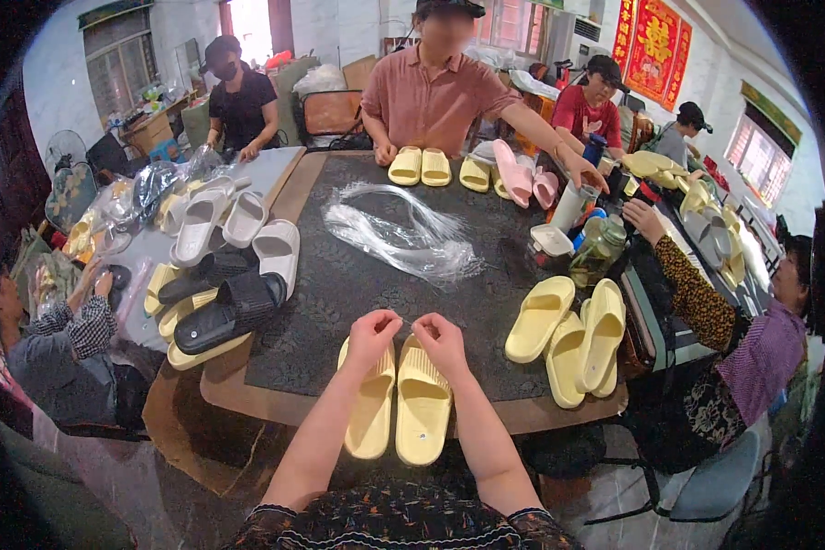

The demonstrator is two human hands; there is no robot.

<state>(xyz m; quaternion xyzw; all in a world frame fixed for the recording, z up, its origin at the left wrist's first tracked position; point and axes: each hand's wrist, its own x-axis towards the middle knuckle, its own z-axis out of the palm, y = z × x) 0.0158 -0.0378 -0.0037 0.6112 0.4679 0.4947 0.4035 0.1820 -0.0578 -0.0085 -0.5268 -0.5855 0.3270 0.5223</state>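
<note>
A pair of pale yellow slide slippers stands side by side at the table's near edge, the left slipper (368, 423) and the right slipper (424, 417) with toes pointing away from me. Above their straps my left hand (370, 339) and my right hand (440, 343) face each other, fingertips pinched and a small gap between them. Whatever they pinch is too thin to make out. Beyond my hands lies a loose bundle of clear plastic strands (408, 247) on the dark tabletop.
Yellow slippers (539, 321) lie to my right, some stacked. Black slippers (218, 321) and grey slippers (203, 225) pile up at left. A glass jar (599, 252) and a white cup (570, 206) stand at right. Several people sit or stand around the table (302, 367).
</note>
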